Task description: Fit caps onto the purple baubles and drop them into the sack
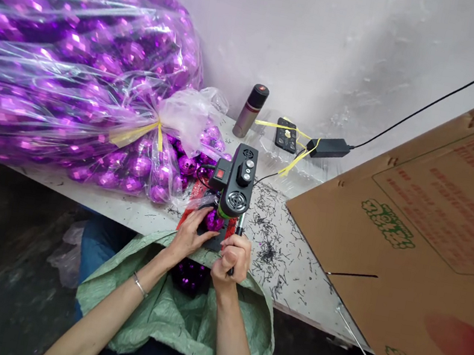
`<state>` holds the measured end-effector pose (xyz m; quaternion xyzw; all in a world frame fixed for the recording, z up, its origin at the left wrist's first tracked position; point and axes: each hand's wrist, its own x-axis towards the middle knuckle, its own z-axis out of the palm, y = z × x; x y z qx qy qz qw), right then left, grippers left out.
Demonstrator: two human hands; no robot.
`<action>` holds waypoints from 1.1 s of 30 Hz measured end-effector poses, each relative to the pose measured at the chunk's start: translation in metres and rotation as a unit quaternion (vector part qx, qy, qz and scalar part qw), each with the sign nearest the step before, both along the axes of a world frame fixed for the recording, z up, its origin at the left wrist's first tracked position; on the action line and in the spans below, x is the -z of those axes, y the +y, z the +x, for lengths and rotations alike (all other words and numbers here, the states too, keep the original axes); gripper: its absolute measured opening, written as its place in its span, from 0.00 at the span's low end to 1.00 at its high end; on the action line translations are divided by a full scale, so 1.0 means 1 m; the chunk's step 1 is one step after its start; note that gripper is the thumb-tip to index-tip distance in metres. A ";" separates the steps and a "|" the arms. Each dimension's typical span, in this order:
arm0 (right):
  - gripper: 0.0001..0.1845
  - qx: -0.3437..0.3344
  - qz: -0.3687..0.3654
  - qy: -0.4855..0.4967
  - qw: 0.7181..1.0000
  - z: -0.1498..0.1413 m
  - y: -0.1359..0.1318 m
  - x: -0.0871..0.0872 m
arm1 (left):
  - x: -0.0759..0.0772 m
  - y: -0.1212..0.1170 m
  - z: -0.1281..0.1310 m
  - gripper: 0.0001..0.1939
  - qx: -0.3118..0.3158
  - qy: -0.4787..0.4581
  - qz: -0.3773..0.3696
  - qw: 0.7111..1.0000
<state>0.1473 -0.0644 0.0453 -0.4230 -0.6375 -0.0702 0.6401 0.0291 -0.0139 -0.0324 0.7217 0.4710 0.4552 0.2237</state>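
one left hand (188, 234) is closed around one shiny purple ball (214, 221), fingers at its left side and thumb at its near side; the ball sits just beyond the thumb, under the near end of one black machine (238, 183); it is round, so no long axis shows; one right hand (232, 260) is clamped on one lever (239, 228), just right of the ball; the lever's long axis runs away from the fist, its far end towards the machine; the machine's long top also runs near to far, with two round vents and one red switch (220, 173) on its left side; one open green sack (145, 333) lies below both hands, more purple balls inside it, too shadowed to count; beyond and left of the left hand lies one large clear bag (77, 45), its balls too many to count; farther beyond the hands are one bottle (250, 111), one phone (286, 135) and one black adapter (328, 148); right of the right hand stands one cardboard box (428, 236).
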 end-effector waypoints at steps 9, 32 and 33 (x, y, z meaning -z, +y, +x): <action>0.17 0.024 -0.007 -0.010 1.000 0.000 0.000 0.003 | -0.004 0.001 -0.002 0.29 0.017 -0.002 0.007 1.000; 0.17 0.011 -0.067 0.050 0.996 -0.002 -0.002 -0.072 | 0.001 -0.019 -0.007 0.30 0.023 0.023 0.045 0.998; 0.17 0.009 -0.069 0.042 0.997 -0.001 -0.003 -0.073 | 0.002 -0.029 -0.011 0.31 0.032 0.039 0.061 0.997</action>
